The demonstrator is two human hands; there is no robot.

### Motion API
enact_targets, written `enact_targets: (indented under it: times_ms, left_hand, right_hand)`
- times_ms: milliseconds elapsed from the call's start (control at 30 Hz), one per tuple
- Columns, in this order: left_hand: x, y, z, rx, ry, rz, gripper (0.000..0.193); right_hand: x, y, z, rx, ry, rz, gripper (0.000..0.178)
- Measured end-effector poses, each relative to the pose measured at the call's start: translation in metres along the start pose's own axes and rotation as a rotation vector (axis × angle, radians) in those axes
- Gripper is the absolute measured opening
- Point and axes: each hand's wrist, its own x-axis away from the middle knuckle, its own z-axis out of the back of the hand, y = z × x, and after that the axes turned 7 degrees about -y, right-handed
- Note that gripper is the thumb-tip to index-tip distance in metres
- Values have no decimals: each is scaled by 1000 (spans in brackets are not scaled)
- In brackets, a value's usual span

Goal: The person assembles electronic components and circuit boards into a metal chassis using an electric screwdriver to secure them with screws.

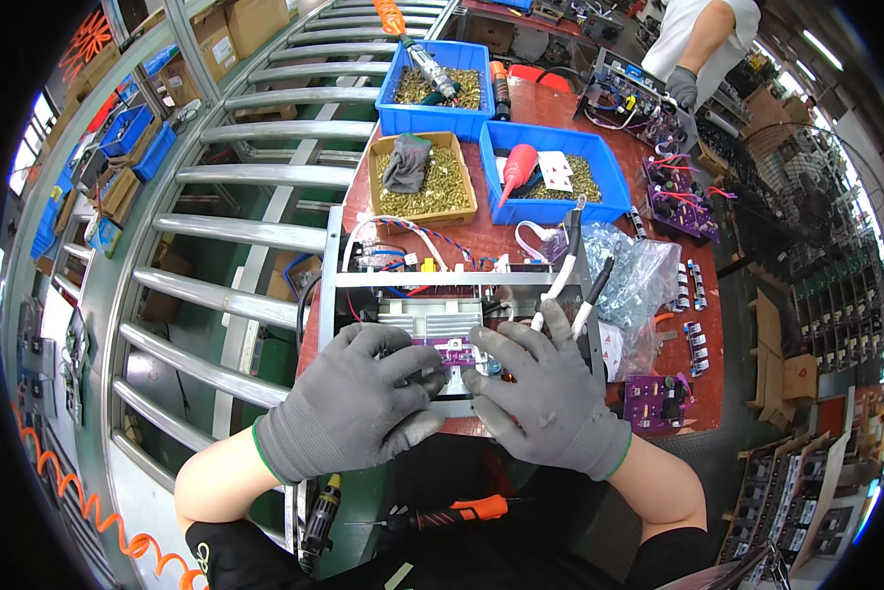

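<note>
An open metal chassis (417, 279) with wires inside lies on the red table in front of me. Within its near part is a purple circuit board (454, 352) beside a finned silver heat sink (427, 317). My left hand (358, 401), in a grey glove, has its fingers bent round the board's left end. From the right, my gloved right hand (545, 391) grips the other end between fingers and thumb. The fingertips partly cover the board's ends. Thick black and white cables (562, 280) rise at the chassis's right side, close to my right fingers.
Blue bins (599, 208) and a tan bin (470, 187) of brass-coloured fasteners stand behind the chassis. A clear plastic bag (639, 280) and another purple board (655, 401) lie to the right. A roller conveyor (235, 231) runs left. A co-worker's gloved hand (681, 87) touches another unit.
</note>
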Motion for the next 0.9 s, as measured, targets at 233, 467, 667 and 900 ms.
enact_targets:
  times_ms: [233, 467, 667, 900]
  left_hand:
    - [1, 0, 0, -4, 0, -13, 31]
    - [4, 2, 3, 40, 7, -44, 30]
    - [8, 2, 3, -11, 52, -113, 33]
    - [10, -3, 1, -4, 60, -153, 40]
  right_hand:
    - [0, -1, 0, 30, -25, 3, 28]
    - [5, -2, 0, 16, 1, 4, 29]
    - [9, -4, -1, 43, 62, 36, 32]
    - [8, 2, 4, 47, 0, 50, 34]
